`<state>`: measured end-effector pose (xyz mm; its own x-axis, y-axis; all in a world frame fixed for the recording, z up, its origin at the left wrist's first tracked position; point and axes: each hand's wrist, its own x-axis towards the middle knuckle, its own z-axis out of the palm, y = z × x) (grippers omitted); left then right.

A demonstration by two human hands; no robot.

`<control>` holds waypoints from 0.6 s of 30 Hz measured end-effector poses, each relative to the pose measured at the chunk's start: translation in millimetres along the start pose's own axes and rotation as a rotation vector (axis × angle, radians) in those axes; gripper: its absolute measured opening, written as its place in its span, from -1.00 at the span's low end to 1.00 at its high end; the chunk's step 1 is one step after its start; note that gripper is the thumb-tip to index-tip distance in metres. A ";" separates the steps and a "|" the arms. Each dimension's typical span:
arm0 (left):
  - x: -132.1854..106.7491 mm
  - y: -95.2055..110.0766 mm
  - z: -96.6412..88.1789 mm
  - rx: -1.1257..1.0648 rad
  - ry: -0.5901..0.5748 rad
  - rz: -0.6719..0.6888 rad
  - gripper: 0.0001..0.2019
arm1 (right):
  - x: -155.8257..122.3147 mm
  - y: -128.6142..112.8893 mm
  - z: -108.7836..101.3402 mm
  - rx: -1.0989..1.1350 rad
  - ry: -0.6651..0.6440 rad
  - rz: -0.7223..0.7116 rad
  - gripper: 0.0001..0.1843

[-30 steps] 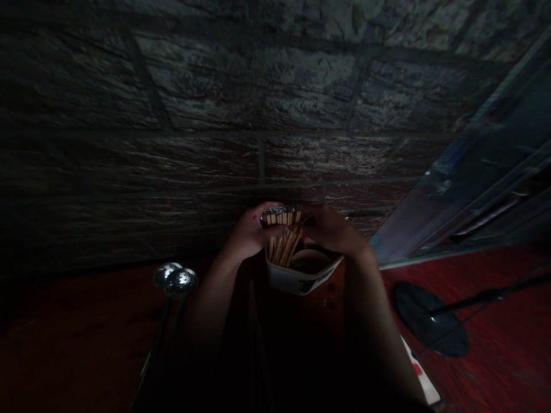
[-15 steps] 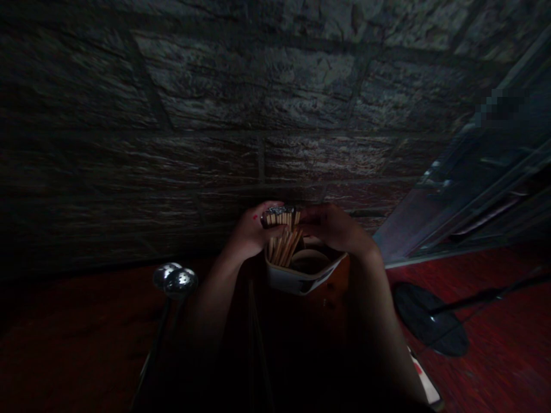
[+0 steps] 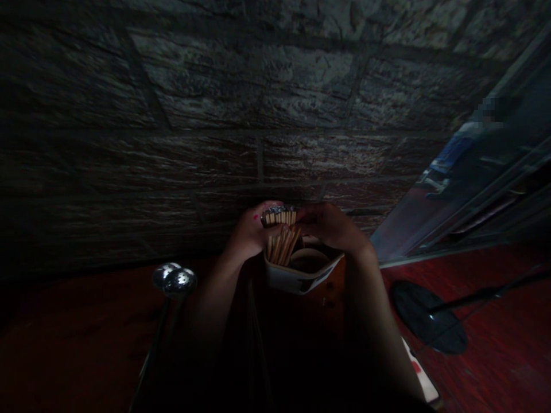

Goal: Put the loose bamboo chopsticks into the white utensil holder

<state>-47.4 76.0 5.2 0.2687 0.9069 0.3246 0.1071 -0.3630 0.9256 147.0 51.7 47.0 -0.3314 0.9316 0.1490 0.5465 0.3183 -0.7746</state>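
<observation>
My left hand (image 3: 253, 229) is closed round a row of pale wooden sticks (image 3: 280, 218) with shiny, crinkled wrapping along the far side. From the right, my right hand (image 3: 329, 223) has its fingers closed at the other end of that row; its fingertips are partly hidden in shadow. Just below is a white container (image 3: 282, 278) with an angular rim. Several browner wooden sticks (image 3: 282, 246) lean in its left part, under my left thumb. Beside them in the container is a round-rimmed thing (image 3: 310, 256), its inside dark.
A stone-block wall (image 3: 215, 160) rises close behind my hands. Two shiny perforated ladle-like heads (image 3: 179, 282) stand at left. On the reddish floor (image 3: 508, 338) at right is a black round base (image 3: 426, 315) with a pole. A pale flat thing (image 3: 422, 376) lies by my right forearm.
My right hand has shifted slightly left against the row of sticks. My left hand keeps its hold, and the container stays in place.
</observation>
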 end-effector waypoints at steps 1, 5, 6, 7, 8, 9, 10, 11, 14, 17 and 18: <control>0.1 0.1 -0.2 -0.003 -0.001 0.000 -0.51 | 0.1 0.9 0.2 0.003 -0.001 0.000 -0.77; 0.0 1.2 -2.1 -0.017 -0.013 0.000 -0.51 | 0.2 3.4 0.5 0.007 -0.014 -0.011 -0.78; -0.1 1.5 -2.5 -0.016 -0.017 -0.002 -0.51 | 0.0 3.0 0.3 0.009 -0.018 -0.018 -0.79; -0.2 1.6 -3.0 -0.011 -0.019 -0.004 -0.52 | -0.4 2.1 0.0 0.009 -0.024 -0.022 -0.80; -0.3 1.6 -3.3 -0.006 -0.019 -0.004 -0.52 | -0.9 0.6 -0.4 0.007 -0.032 -0.024 -0.80; -0.4 1.5 -3.5 -0.001 -0.019 -0.002 -0.53 | -1.5 -1.1 -0.8 0.006 -0.041 -0.022 -0.81; -0.4 1.2 -3.6 -0.002 -0.020 -0.001 -0.53 | -2.2 -2.9 -1.2 0.005 -0.053 -0.019 -0.82; -0.4 1.0 -3.6 -0.007 -0.019 -0.001 -0.53 | -3.0 -4.6 -1.6 0.004 -0.063 -0.013 -0.83; -0.2 0.8 -3.6 -0.022 -0.021 -0.007 -0.51 | -5.0 -7.3 -2.6 0.006 -0.070 0.001 -0.82; -0.5 2.1 -3.9 -0.005 -0.010 -0.010 -0.49 | -5.8 -6.9 -3.3 0.010 -0.054 0.001 -0.80; -0.7 2.8 -4.1 0.001 -0.005 -0.011 -0.48 | -5.7 -6.5 -3.5 0.010 -0.046 0.000 -0.80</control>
<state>-51.2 75.2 8.4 0.2728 0.9095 0.3136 0.1113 -0.3537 0.9287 148.0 44.9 53.4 -0.3666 0.9224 0.1212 0.5387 0.3167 -0.7807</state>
